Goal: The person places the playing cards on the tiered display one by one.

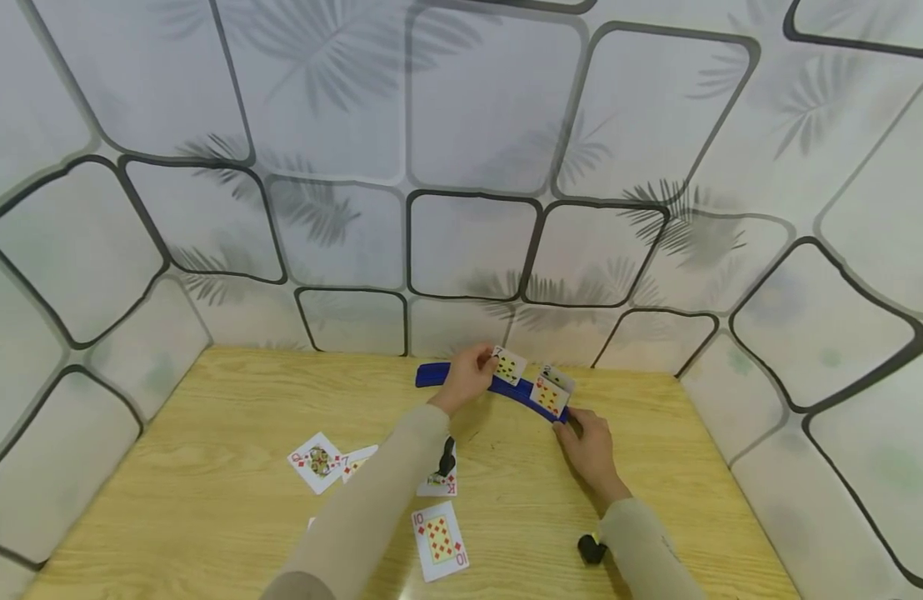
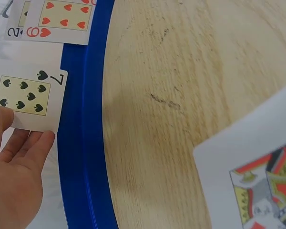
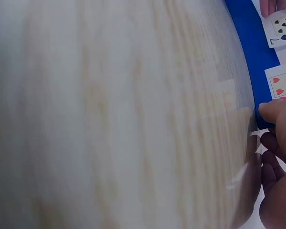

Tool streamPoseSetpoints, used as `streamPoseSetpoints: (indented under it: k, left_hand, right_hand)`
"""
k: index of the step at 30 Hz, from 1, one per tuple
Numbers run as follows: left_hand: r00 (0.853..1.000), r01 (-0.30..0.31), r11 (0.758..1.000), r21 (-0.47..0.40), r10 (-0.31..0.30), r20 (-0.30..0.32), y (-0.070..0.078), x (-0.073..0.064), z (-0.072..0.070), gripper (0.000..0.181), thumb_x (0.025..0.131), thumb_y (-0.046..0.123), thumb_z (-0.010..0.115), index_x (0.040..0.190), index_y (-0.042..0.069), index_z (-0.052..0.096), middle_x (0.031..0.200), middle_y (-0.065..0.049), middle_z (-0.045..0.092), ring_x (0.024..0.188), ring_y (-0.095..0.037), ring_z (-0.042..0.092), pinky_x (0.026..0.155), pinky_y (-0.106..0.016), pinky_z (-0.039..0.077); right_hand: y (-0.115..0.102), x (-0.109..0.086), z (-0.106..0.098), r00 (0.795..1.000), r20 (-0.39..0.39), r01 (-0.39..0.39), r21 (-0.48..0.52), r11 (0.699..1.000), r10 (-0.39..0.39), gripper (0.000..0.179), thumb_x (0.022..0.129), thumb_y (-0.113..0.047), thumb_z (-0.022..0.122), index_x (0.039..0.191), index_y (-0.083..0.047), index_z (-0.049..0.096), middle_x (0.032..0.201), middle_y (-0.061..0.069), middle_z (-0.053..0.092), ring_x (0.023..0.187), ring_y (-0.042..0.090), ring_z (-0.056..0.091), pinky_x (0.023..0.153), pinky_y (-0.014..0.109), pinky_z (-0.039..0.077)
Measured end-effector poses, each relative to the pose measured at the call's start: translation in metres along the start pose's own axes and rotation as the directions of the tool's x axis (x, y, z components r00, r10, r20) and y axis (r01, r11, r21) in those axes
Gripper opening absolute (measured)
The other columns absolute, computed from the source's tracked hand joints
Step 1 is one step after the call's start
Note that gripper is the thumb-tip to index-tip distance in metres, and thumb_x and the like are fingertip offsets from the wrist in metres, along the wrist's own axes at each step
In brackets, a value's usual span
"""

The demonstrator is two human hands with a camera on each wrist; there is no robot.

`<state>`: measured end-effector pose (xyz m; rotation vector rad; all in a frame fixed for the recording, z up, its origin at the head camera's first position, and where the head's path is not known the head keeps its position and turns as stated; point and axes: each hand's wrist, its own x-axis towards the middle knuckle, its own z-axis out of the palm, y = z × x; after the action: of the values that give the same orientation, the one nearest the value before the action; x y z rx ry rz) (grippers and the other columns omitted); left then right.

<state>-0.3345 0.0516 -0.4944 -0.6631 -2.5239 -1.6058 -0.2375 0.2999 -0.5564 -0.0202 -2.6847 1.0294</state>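
Observation:
My left hand (image 1: 467, 379) pinches a seven of spades (image 2: 28, 95) between thumb and fingers. The card's edge is right at the blue curved card holder (image 1: 527, 394). To its right, a six of hearts (image 1: 549, 398) stands in the holder and partly covers a black two (image 1: 557, 375) behind it. My right hand (image 1: 592, 446) grips the holder's right end, thumb on the near side by the six of hearts. In the right wrist view the thumb (image 3: 270, 112) shows against the blue plastic, with the other fingers curled below.
Loose cards lie face up on the wooden table (image 1: 207, 475): a queen of diamonds (image 1: 316, 463), a red seven (image 1: 354, 462), a king (image 1: 442, 485) and a ten of diamonds (image 1: 441, 542). The left sleeve overlaps some. A patterned wall (image 1: 476, 250) stands close behind the holder.

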Motion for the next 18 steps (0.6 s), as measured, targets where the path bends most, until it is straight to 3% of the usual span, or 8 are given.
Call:
streamPoseSetpoints:
  k: [3,11,18]
  left_hand:
    - [1.0,-0.006,1.0,-0.001,0.006,-0.012,0.001,0.0,0.002,0.027,0.108,0.008,0.056,0.131,-0.004,0.065,0.115,-0.021,0.071,0.1,-0.029,0.069,0.084,-0.038,0.06]
    - [0.998,0.057,0.998,-0.018,-0.057,-0.028,0.008,0.004,0.009,0.025,0.11,0.01,0.053,0.129,-0.001,0.064,0.116,-0.02,0.069,0.106,-0.034,0.067,0.091,-0.048,0.058]
    - [0.996,0.083,0.996,0.017,-0.083,-0.022,0.008,0.008,0.013,0.02,0.111,0.012,0.054,0.124,0.004,0.066,0.115,-0.015,0.07,0.101,-0.028,0.067,0.083,-0.041,0.057]
  right_hand:
    - [-0.001,0.0,0.0,1.0,-0.007,0.004,-0.01,1.0,-0.004,0.043,0.101,-0.016,0.07,0.135,0.01,0.063,0.137,0.031,0.065,0.126,0.049,0.055,0.111,0.063,0.042]
    - [-0.001,0.0,-0.001,0.999,0.024,-0.035,-0.012,0.999,0.035,0.046,0.102,-0.019,0.069,0.139,0.008,0.061,0.141,0.029,0.063,0.131,0.047,0.052,0.114,0.061,0.041]
    - [-0.001,0.0,-0.001,0.999,0.027,-0.04,-0.016,0.999,0.04,0.047,0.102,-0.019,0.068,0.139,0.008,0.061,0.141,0.029,0.062,0.13,0.046,0.052,0.113,0.061,0.042]
